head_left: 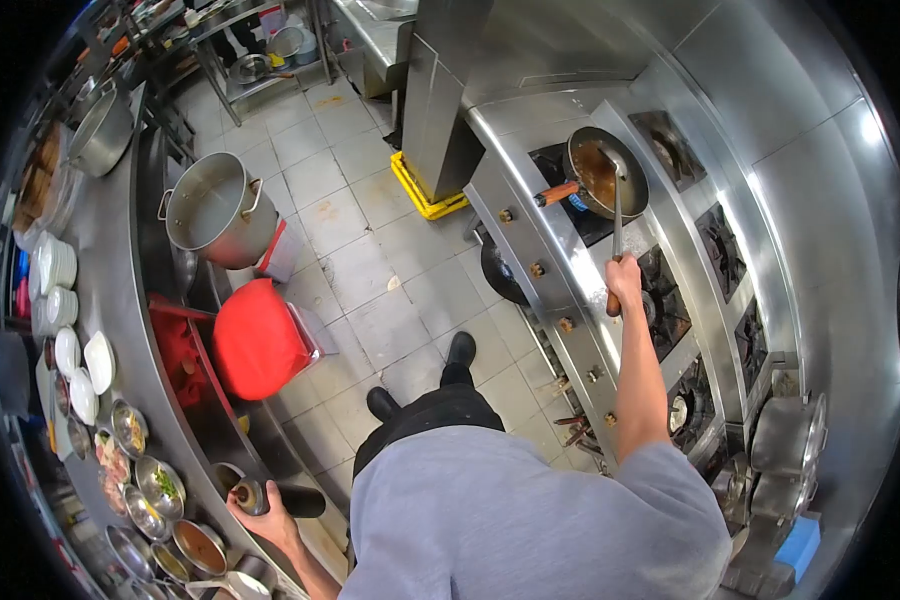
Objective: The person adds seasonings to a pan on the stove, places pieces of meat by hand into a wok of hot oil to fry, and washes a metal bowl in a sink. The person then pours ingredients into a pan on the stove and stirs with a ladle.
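My right hand (624, 280) is closed around the wooden-ended handle of a ladle (617, 215). The ladle's head rests inside a wok (638, 185) that holds brown sauce (597, 178). This wok sits over a blue flame on the stove, its wooden handle pointing left. Over by the left counter, my left hand (268, 522) is closed around a dark bottle (300, 501) whose greyish top faces left. Metal bowls stand close to that hand, among them one of brown sauce (200, 547) and one of chopped greens (160, 485).
The stove (570, 290) runs along my right, with several more burners. A large stockpot (220, 215) and a red-covered bin (260, 340) stand by the left counter (120, 300). White plates (55, 265) are stacked there. Yellow edging (425, 200) surrounds the pillar's foot.
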A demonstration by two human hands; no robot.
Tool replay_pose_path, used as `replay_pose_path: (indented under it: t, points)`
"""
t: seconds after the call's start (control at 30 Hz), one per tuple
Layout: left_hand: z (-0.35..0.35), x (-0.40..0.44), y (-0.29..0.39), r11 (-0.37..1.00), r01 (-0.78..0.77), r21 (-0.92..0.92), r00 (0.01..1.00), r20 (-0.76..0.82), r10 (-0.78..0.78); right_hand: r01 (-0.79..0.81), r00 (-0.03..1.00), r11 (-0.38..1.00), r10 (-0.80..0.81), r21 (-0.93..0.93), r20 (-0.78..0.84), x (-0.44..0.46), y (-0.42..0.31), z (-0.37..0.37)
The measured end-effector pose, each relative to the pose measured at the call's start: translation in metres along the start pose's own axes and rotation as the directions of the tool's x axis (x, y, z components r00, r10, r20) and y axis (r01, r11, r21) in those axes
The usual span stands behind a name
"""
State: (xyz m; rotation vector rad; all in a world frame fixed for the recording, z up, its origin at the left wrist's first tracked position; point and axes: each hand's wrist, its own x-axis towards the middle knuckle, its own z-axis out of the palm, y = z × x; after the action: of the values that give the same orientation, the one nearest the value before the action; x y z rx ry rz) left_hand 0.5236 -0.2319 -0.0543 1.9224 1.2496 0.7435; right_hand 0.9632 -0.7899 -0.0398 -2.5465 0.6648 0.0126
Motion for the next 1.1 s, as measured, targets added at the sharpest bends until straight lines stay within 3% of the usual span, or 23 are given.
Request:
replay_pose_path:
  t: [0.13, 0.27, 0.3, 0.33, 0.37, 0.4, 0.43, 0.5, 0.53, 0.57, 0.6, 0.63, 0.67, 0.7, 0.73, 0.77, 0.8, 0.83, 0.87, 0.93, 1.0, 1.07, 1.1]
  points:
    - [-0.033, 0.0, -0.028, 0.995, 0.063, -0.075, 0.996, -0.063, -0.068, 0.054, 0.995, 0.99, -0.065, -0.134, -0.079, 0.011, 0.009, 0.024]
    - [-0.064, 0.003, -0.046, 0.999, -0.001, -0.051, 0.988, -0.152, -0.007, -0.029, 0.995, 0.974, 0.05, -0.225, 0.087, 0.045, 0.024, 0.031]
    - [-0.072, 0.005, -0.051, 0.996, 0.01, -0.084, 0.989, -0.148, -0.022, 0.019, 0.999, 0.953, -0.032, -0.301, -0.038, 0.033, 0.018, 0.025]
    - [-0.077, 0.006, -0.038, 0.995, 0.01, -0.102, 0.989, -0.148, -0.026, 0.05, 0.999, 0.999, -0.05, -0.005, -0.016, 0.019, 0.02, 0.019]
    - [-0.084, 0.006, -0.031, 0.997, -0.037, 0.061, 0.974, -0.219, 0.049, 0.141, 0.989, 0.962, -0.13, 0.233, -0.064, 0.027, 0.034, 0.033]
    - [-0.088, 0.006, -0.024, 1.0, 0.007, 0.009, 0.968, -0.25, -0.004, 0.28, 0.952, 0.958, -0.286, -0.065, -0.106, 0.039, 0.043, 0.031]
    - [-0.094, 0.006, -0.022, 0.999, 0.034, -0.001, 0.959, -0.28, -0.033, 0.374, 0.844, 0.853, -0.476, -0.364, -0.249, -0.008, 0.0, 0.021]
    - [-0.106, 0.009, -0.03, 0.998, 0.066, -0.004, 0.932, -0.357, -0.063, 0.641, 0.546, 0.664, -0.747, -0.384, -0.379, -0.035, -0.026, 0.039]
    - [-0.112, 0.009, -0.032, 0.999, 0.051, -0.001, 0.919, -0.391, -0.047, 0.76, 0.517, 0.634, -0.724, -0.145, -0.456, -0.035, -0.025, 0.063]
    - [-0.118, 0.008, -0.03, 0.997, 0.072, -0.041, 0.905, -0.418, -0.082, 0.746, 0.504, 0.615, -0.772, -0.254, -0.387, -0.051, -0.031, 0.078]
    - [-0.122, 0.008, -0.024, 0.994, 0.072, -0.084, 0.899, -0.425, -0.101, 0.742, 0.582, 0.662, -0.714, -0.107, -0.39, -0.079, -0.047, 0.101]
    - [-0.129, 0.009, -0.027, 0.99, 0.077, -0.115, 0.887, -0.445, -0.121, 0.83, 0.521, 0.551, -0.822, -0.09, -0.23, -0.093, -0.049, 0.12]
    - [-0.133, 0.013, -0.028, 0.986, 0.071, -0.15, 0.88, -0.457, -0.133, 0.774, 0.632, 0.628, -0.771, 0.075, -0.069, -0.13, -0.062, 0.14]
    - [-0.142, 0.015, -0.01, 0.972, 0.087, -0.217, 0.871, -0.457, -0.179, 0.718, 0.652, 0.656, -0.751, 0.23, 0.107, -0.13, -0.055, 0.171]
    - [-0.149, 0.018, -0.018, 0.963, 0.058, -0.264, 0.862, -0.474, -0.181, 0.84, 0.502, 0.504, -0.863, 0.202, 0.064, -0.167, -0.068, 0.182]
    - [-0.159, 0.02, -0.019, 0.972, 0.041, -0.233, 0.824, -0.542, -0.165, 0.691, 0.553, 0.654, -0.753, 0.308, 0.356, -0.18, -0.073, 0.189]
    - [-0.171, 0.02, -0.017, 0.98, 0.031, -0.196, 0.782, -0.606, -0.146, 0.715, 0.489, 0.633, -0.756, 0.297, 0.434, -0.171, -0.062, 0.209]
    - [-0.184, 0.02, -0.015, 0.992, 0.038, -0.119, 0.725, -0.68, -0.11, 0.721, 0.395, 0.578, -0.796, 0.382, 0.459, -0.164, -0.051, 0.226]
    - [-0.202, 0.02, -0.013, 0.973, 0.036, -0.227, 0.705, -0.685, -0.186, 0.702, 0.384, 0.623, -0.738, 0.344, 0.555, -0.176, -0.056, 0.223]
    - [-0.239, 0.017, -0.034, 0.984, -0.04, -0.173, 0.614, -0.781, -0.113, 0.67, 0.343, 0.652, -0.696, 0.356, 0.631, -0.169, -0.044, 0.236]
    - [-0.28, 0.01, -0.038, 0.994, -0.019, -0.106, 0.512, -0.855, -0.082, 0.481, 0.389, 0.802, -0.557, 0.354, 0.734, -0.15, -0.022, 0.251]
    - [-0.311, 0.004, -0.047, 1.0, 0.0, -0.029, 0.358, -0.933, -0.027, 0.577, 0.379, 0.749, -0.598, 0.325, 0.706, -0.13, 0.0, 0.262]
    - [-0.325, 0.002, -0.06, 0.999, 0.052, 0.014, 0.29, -0.957, -0.002, 0.449, 0.441, 0.87, -0.413, 0.203, 0.797, -0.128, 0.005, 0.26]
